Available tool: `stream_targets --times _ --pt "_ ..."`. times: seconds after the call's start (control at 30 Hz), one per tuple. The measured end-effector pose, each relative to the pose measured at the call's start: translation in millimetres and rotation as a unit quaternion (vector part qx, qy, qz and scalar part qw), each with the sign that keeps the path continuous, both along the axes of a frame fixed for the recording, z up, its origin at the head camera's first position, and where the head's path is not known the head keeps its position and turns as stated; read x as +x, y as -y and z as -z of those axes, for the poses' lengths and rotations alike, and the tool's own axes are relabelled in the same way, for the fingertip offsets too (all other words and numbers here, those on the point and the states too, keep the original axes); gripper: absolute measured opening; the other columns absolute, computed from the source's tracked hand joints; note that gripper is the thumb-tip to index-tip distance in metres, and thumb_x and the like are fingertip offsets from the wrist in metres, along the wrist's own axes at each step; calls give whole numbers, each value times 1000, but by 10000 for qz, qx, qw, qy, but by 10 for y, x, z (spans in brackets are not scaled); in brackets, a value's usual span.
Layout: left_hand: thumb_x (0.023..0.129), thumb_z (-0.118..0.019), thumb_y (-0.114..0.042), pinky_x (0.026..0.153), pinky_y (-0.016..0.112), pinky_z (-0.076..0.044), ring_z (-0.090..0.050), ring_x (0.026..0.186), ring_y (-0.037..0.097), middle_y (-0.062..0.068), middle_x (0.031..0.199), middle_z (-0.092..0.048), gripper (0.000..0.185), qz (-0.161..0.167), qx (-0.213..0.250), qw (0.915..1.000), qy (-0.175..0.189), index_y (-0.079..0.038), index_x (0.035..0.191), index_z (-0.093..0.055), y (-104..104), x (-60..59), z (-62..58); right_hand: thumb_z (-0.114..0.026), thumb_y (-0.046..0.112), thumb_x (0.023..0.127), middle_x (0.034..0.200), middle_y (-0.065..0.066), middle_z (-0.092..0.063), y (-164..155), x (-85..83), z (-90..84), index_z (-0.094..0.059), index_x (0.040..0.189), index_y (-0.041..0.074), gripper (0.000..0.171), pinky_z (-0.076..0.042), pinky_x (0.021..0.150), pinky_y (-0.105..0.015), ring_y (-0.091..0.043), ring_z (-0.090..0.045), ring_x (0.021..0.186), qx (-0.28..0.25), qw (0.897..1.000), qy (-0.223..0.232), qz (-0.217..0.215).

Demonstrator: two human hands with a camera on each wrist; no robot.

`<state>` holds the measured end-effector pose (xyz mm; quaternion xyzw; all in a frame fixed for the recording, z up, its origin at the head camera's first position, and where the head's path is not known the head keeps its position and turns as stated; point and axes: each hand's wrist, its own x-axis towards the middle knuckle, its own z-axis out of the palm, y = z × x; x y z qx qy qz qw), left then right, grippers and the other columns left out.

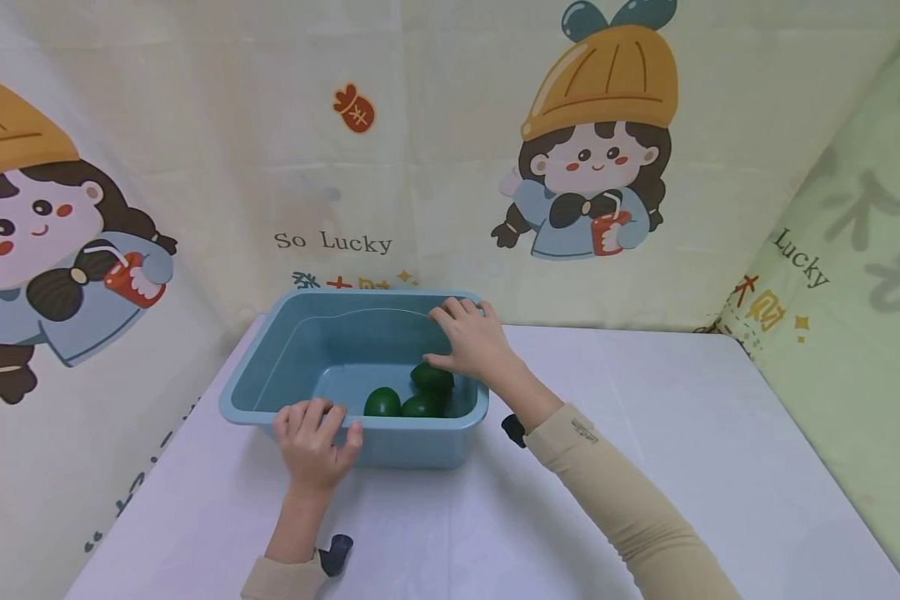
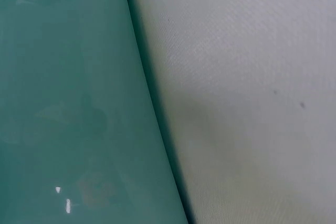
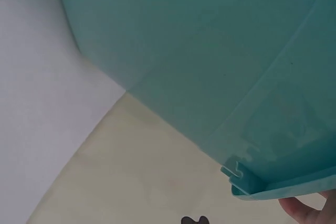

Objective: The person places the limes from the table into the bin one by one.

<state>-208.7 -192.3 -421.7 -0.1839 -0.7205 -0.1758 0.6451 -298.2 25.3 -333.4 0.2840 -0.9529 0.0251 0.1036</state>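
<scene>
A blue plastic tub (image 1: 412, 446) stands on the table, tilted in neither direction that I can see. Inside it, toward the near right corner, lie three dark green, shiny oval fruits (image 1: 382, 402) resembling avocados. My left hand (image 1: 315, 446) grips the tub's near rim, fingers hooked over the edge. Over the right side of the tub is my right hand (image 1: 474, 340), its thumb and fingers spread apart above the fruits with nothing held between them. The right wrist view catches its fingers (image 3: 299, 209) beyond the tub's rim. The left wrist view shows only tub wall and cloth.
A white cloth covers the table (image 1: 645, 467), which extends right and forward of the tub. Behind and at both sides hang printed curtains (image 1: 435, 167) with cartoon figures. Dark wrist cameras (image 1: 336, 555) sit at both sleeves.
</scene>
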Motion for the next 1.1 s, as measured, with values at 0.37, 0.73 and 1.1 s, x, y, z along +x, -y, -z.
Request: stream_targets --times 0.37,0.73,1.1 --pt "89 -44 -39 64 46 -29 -44 60 30 12 62 -52 48 20 -43 10000 67 -2 61 -58 -4 -22 12 -56 54 81 122 -4 -49 -125 151 -34 -51 124 18 57 -31 97 -47 -24 -45 112 -380 9988 -213 -211" --pt "87 -47 -35 66 47 -29 -45 62 31 14 64 -53 44 189 -107 9989 418 -1 64 -60 20 24 -4 -58 49 82 123 -5 -50 -338 340 -109 -51 125 17 54 -30 98 -47 -26 -46 114 -835 9956 -417 -121" --pt "88 -43 -38 75 49 -32 -44 70 31 12 74 -52 45 248 -98 9733 2281 -1 72 -61 81 246 -160 -63 43 81 123 -10 -50 -728 509 -257 -51 125 13 54 -30 97 -52 -30 -44 117 -1419 9869 -747 181"
